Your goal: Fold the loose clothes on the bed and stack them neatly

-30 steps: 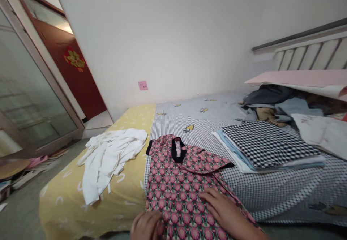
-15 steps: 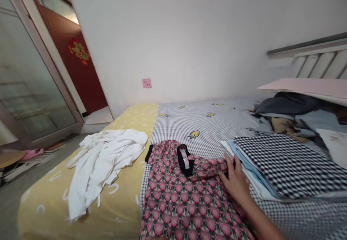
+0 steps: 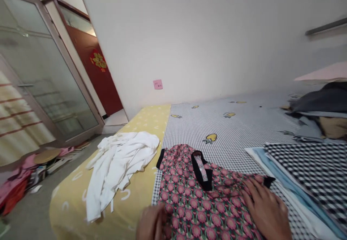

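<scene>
- Two hands meet the pink-flowered garment (image 3: 189,196) nearest the viewer. The right hand (image 3: 267,209) rests palm down over its right sleeve, fingers extended and clenching nothing; that spread probably presses the cloth flat.
- The left hand (image 3: 150,222), blurred and curled, is at the garment's lower left edge, perhaps to steady that side; whether it pinches fabric, I cannot tell.
- Ahead of both hands, the garment's black collar (image 3: 202,175) faces up and points away, so the shoulders seem spread within reach.
- Just beyond the right hand, to its right, a folded stack (image 3: 311,169) of checked, blue and white cloth lies flat, its level layers likely helping it stay neat.
- Ahead and left of the left hand, a white cloth (image 3: 123,157) lies crumpled on the yellow bedding (image 3: 65,196), apart from the garment, perhaps to leave room.
- Farthest beyond the right hand, dark clothes (image 3: 322,101) are heaped beneath a pink sheet (image 3: 326,72), which they seem to prop up.
</scene>
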The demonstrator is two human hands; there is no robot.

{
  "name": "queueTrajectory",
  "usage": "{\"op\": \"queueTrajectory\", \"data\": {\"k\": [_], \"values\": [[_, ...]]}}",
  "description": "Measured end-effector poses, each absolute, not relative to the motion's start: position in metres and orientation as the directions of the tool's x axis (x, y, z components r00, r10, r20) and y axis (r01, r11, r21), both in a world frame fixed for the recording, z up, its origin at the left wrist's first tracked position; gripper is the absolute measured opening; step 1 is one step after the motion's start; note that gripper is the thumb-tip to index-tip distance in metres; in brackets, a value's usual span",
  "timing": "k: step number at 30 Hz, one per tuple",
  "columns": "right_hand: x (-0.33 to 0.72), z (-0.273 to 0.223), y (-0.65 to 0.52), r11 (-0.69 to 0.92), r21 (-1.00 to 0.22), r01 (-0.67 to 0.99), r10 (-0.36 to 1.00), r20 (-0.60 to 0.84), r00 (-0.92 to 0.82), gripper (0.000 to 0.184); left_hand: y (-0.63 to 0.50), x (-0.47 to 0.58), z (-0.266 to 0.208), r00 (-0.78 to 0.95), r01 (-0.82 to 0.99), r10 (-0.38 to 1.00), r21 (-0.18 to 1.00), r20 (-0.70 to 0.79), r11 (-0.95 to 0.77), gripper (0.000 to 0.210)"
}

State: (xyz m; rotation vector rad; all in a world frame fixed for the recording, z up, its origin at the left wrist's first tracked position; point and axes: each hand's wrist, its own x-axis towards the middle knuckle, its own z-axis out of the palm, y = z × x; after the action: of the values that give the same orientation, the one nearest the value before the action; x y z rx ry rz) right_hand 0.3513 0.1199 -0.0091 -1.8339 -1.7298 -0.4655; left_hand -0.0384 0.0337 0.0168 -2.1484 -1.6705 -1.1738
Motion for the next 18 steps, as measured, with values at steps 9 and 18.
{"op": "queueTrajectory", "data": {"k": [9, 18], "values": [[0.348, -0.009, 0.118, 0.013, -0.23, 0.973, 0.791, 0.597, 0.131, 0.051, 0.227, -0.005, 0.106, -0.213, 0.606, 0.962, 0.795, 0.173, -0.009, 0.071], [0.353, -0.016, 0.117, -0.043, -0.227, 0.973, 0.834, 0.528, 0.16, 0.042, 0.277, 0.003, 0.05, -0.35, 0.756, 0.928, 0.623, 0.13, 0.198, 0.012]]}}
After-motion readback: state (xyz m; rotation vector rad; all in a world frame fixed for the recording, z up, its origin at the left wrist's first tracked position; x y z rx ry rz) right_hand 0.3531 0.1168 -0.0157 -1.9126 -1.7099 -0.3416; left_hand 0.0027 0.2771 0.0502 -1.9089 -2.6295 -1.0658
